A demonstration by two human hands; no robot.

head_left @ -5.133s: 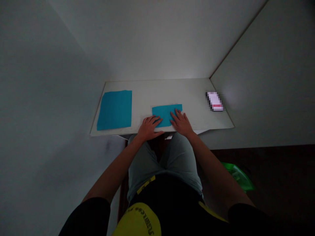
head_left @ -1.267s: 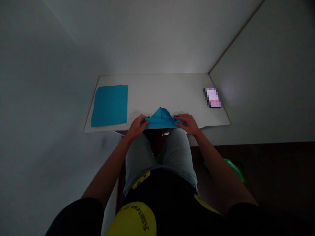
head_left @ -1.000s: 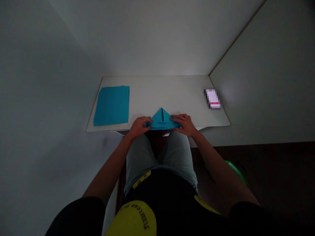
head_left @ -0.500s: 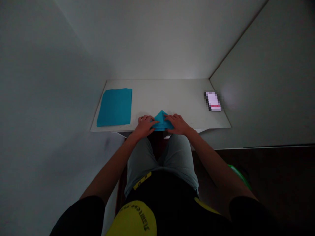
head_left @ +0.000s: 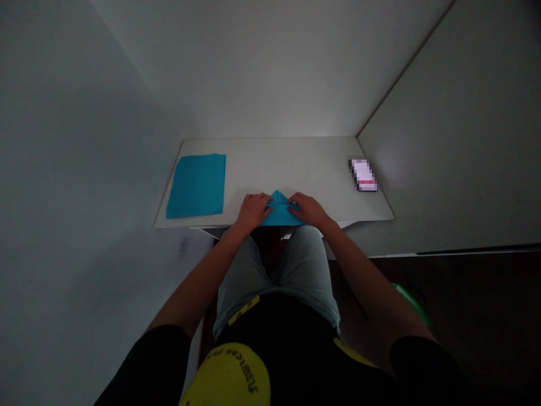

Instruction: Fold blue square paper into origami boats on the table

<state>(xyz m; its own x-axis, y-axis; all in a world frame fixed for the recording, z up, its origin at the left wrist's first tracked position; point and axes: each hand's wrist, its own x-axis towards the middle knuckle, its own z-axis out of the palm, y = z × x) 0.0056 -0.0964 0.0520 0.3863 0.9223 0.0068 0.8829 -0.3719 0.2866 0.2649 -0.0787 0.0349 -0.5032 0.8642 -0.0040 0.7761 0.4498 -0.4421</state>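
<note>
A folded sheet of blue paper point(head_left: 279, 216) lies at the front edge of the white table, its pointed tip facing the wall and a flap turned up along its lower part. My left hand point(head_left: 254, 209) grips its left side, thumb on the near flap and fingers at the far crease. On the opposite side, my right hand point(head_left: 309, 209) holds the paper in the same way, fingers curled at the fold. Both hands partly cover the paper's ends.
Flat blue sheets point(head_left: 198, 185) lie at the left of the white table point(head_left: 291, 163). A phone point(head_left: 363, 175) with a lit, blurred screen rests at the right, near the side wall. Something green point(head_left: 412, 304) is on the dark floor to the right.
The near edge of the blue paper is now folded up into a band across the base of the triangle. My left hand has moved slightly right, and both hands' fingers have shifted onto the fold.
</note>
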